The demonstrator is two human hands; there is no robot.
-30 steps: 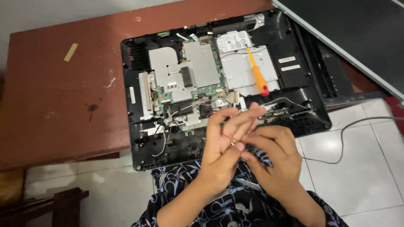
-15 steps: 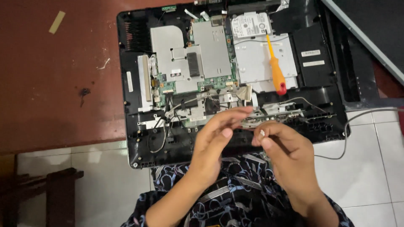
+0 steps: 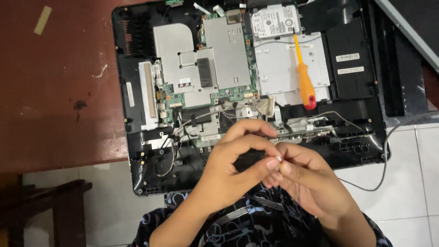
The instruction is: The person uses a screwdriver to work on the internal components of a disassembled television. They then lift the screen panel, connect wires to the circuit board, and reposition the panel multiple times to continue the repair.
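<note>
Both hands meet fingertip to fingertip, left hand (image 3: 228,169) and right hand (image 3: 311,183) pinching closed on a tiny pale part (image 3: 278,158); just beyond lies the opened computer chassis (image 3: 247,91) on the red desk (image 3: 55,91); an orange screwdriver (image 3: 304,77) rests on its metal plate.

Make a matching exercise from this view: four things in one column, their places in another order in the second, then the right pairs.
Things:
1. screwdriver
2. hard drive
3. strip of tape
4. grey cable

Places:
A. top left, on the red-brown table
B. trails off the right edge of the open computer over the white floor tiles
C. top centre of the computer, above the screwdriver's tip
D. lies on the silver metal plate, orange handle nearer the person

Pairs: 1-D, 2-C, 3-A, 4-B
</note>
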